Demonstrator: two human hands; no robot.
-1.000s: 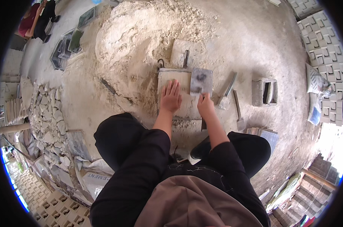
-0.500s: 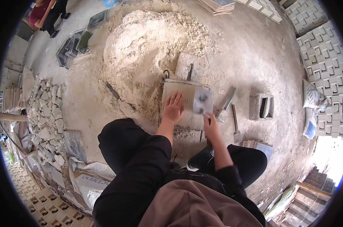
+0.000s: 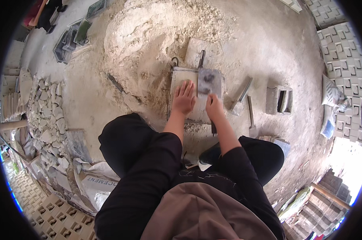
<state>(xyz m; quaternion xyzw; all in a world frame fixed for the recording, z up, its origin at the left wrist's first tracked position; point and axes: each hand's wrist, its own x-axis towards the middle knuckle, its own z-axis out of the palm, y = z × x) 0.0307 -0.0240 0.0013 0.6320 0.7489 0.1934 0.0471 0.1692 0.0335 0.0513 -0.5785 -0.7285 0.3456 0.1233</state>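
My left hand (image 3: 184, 98) lies flat with fingers stretched on the left part of a tan rectangular slab (image 3: 197, 115), which seems to sit in a metal-edged mould. In my right hand (image 3: 215, 108) is the handle of a flat trowel. The trowel's square grey blade (image 3: 209, 82) rests on the upper right part of the slab, slightly smeared by motion. A curved metal loop (image 3: 174, 61) sticks up at the mould's far left corner. Just beyond it lies a square board (image 3: 192, 51) with a dark bar handle (image 3: 202, 58) across its edge.
A pale powder heap (image 3: 137, 44) spreads beyond the slab. To the right lie two hand tools, a scraper (image 3: 241, 96) and a small long-handled one (image 3: 251, 116), near a hollow block (image 3: 272, 100). Broken rubble (image 3: 49, 124) is piled left. A person (image 3: 49, 14) is at far left.
The trowel has slid away from me and a little left over the slab, with my right hand following. My left hand stays pressed on the slab. The whole view has shifted slightly.
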